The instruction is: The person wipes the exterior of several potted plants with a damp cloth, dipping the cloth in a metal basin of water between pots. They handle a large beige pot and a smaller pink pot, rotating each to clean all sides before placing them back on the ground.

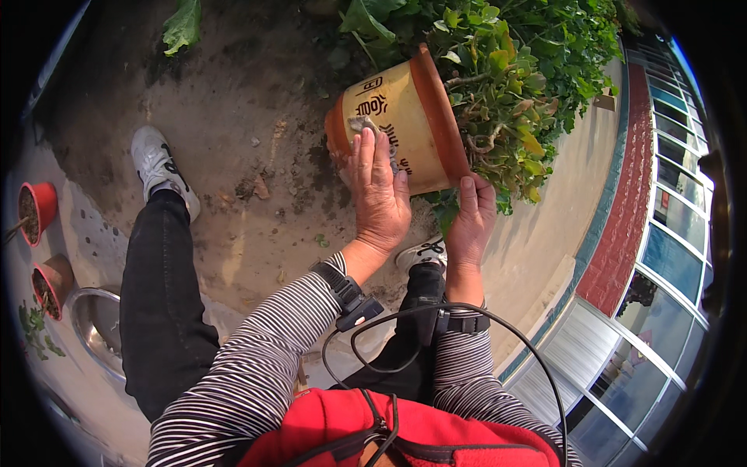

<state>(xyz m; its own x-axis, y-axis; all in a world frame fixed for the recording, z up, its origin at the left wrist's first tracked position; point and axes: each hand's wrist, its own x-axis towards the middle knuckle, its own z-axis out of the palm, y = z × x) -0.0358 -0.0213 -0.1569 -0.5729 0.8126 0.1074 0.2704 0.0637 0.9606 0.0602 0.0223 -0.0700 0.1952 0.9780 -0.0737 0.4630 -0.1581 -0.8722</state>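
Note:
A flower pot [411, 117] of cream and terracotta colour, bearing dark written characters, lies tilted on its side in front of me. From its mouth, on the right, grows a succulent plant [508, 117] with thick green and yellowish leaves. My left hand [379, 201] lies nearly flat against the pot's side, with a small grey wet-looking rag [363, 123] pressed under its fingers; most of the rag is hidden. With thumb and fingers, my right hand [474, 213] grips the terracotta rim [440, 111] at its near edge.
Leafy green plants [566, 46] grow behind the pot. At left stand two red-rimmed pots [42, 204] and a metal basin [96, 327]. A black cable [525, 335] loops across my forearms. A windowed building wall [621, 192] runs along the right.

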